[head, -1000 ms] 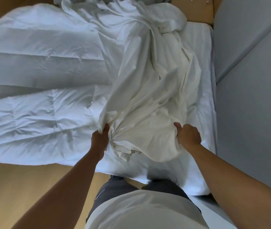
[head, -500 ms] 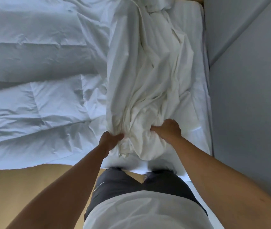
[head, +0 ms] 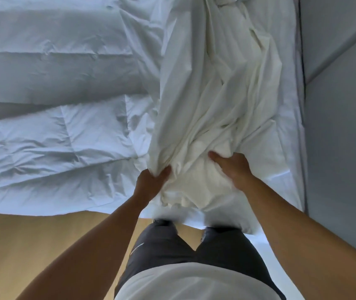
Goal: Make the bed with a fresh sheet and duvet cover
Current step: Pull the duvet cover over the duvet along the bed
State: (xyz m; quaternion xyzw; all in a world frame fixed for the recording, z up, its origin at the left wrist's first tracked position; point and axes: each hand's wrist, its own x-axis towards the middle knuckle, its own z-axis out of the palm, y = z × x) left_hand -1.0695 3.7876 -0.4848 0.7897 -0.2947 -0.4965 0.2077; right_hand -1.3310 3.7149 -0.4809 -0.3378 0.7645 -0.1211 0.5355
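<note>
Centre of frame: a bunched length of cream-white bed linen (head: 211, 100) lies along the bed from the top edge down to the near edge; whether it is a sheet or a duvet cover cannot be told. The left hand (head: 151, 182) grips its lower left edge, fabric gathered in the fingers. The right hand (head: 233, 167) holds the bunch from the right, thumb on top, fingers buried in folds. A quilted white duvet (head: 53, 137) fills the left. Covered mattress (head: 281, 152) shows at right, against grey wall panels (head: 341, 126). Wooden floor (head: 31, 245) at lower left; dark shorts (head: 172, 245) at bottom centre.
</note>
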